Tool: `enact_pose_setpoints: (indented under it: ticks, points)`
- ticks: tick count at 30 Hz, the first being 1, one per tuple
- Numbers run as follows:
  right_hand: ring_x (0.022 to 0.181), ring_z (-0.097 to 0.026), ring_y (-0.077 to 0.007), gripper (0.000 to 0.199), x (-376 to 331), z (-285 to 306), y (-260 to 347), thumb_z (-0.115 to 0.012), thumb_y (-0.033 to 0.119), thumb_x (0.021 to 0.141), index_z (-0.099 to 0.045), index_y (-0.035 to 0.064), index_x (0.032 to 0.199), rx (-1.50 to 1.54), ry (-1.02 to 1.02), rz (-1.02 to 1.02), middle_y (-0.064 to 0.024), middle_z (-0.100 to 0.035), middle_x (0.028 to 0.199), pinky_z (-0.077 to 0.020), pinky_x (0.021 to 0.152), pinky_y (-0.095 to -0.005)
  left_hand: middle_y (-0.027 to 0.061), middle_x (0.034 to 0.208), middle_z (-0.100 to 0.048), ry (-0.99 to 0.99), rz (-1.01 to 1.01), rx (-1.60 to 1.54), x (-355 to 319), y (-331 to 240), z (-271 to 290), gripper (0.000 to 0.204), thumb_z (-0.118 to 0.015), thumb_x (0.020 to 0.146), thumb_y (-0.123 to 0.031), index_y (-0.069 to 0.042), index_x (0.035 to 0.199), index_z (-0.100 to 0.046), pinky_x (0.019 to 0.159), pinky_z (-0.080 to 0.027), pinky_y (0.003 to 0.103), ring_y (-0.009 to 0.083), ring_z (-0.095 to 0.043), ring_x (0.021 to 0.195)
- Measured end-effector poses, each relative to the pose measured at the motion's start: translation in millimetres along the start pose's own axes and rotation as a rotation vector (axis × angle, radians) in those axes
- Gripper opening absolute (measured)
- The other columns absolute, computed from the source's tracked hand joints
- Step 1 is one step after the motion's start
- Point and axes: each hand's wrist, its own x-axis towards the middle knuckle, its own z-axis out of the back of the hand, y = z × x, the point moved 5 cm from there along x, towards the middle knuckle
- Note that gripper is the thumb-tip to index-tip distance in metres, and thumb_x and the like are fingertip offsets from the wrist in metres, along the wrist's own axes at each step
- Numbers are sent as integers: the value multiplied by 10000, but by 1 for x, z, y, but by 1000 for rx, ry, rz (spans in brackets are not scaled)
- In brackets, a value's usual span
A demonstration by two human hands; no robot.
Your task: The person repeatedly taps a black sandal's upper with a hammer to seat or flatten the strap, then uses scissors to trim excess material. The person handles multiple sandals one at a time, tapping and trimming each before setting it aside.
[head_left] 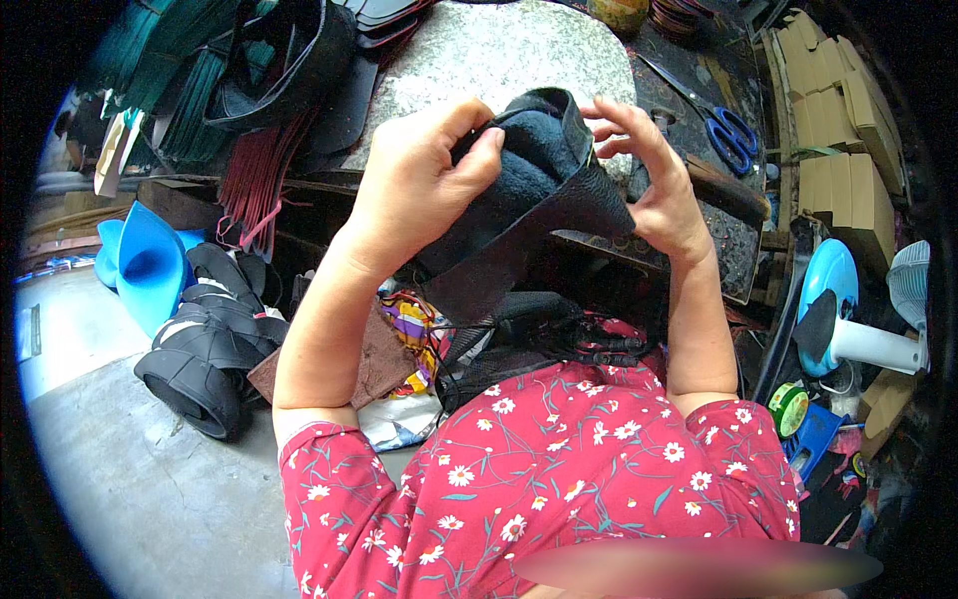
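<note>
A black leather shoe upper (539, 150), pebbled outside and dark fuzzy inside, is held up over the bench edge. My left hand (429, 170) is closed on its upper left edge, thumb and bent fingers pinching it. On the other side my right hand (664, 185) is open, its fingers spread and curved beside the upper's right edge. The right fingertips and thumb are close to the leather; whether they press on it I cannot tell. Both hands are in front of a pale speckled slab (499, 50) on the bench.
Blue-handled scissors (731, 140) lie on the bench to the right. Another black leather piece (284, 70) is at the upper left, near bundled red strips (264, 180). Black shoe uppers (205, 349) are piled at left. Cardboard boxes (843, 195) and a blue-and-white fan (828, 299) stand at right.
</note>
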Motion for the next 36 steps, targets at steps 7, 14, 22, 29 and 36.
enact_pose_setpoints:
  ticks: [7,14,22,29,36]
  points:
    - [1146,-571,-213,754,-9,-5,1,-742,206,704,-519,55,1408,251,50,-115,-109,-579,1331,-479,953,-353,161,810,-665,75,-101,175,-2,2,-10,153,-661,920,-146,-18,1005,-668,650,-508,329,241,-648,686]
    - [1086,-660,-270,377,-3,-10,7,-551,-33,801,-642,16,1163,-211,-243,9,-144,-683,1161,-501,960,-339,168,846,-673,130,-156,284,-7,-5,-15,189,-680,912,-174,-46,1050,-661,647,-516,357,322,-670,721]
    - [894,-697,-211,185,-12,-2,-23,-529,103,974,-647,17,1089,1024,-524,-257,-93,-707,1023,-570,838,-347,151,811,-658,196,-71,116,-13,-1,-19,205,-688,910,-185,-36,1047,-656,643,-503,332,263,-636,681]
    - [1024,-669,-257,319,-28,-25,-39,-501,250,988,-657,37,1166,1484,-449,-531,-111,-702,1124,-522,939,-424,131,773,-624,180,-1,-150,-18,7,-19,161,-654,903,-162,-28,991,-644,674,-493,340,274,-623,711]
    - [1080,-645,-281,411,-27,-24,-41,-429,313,997,-639,27,1204,1602,-230,-521,-136,-679,1181,-501,968,-438,136,799,-629,164,45,-195,-19,11,-32,173,-638,902,-158,-12,996,-638,706,-491,340,236,-626,745]
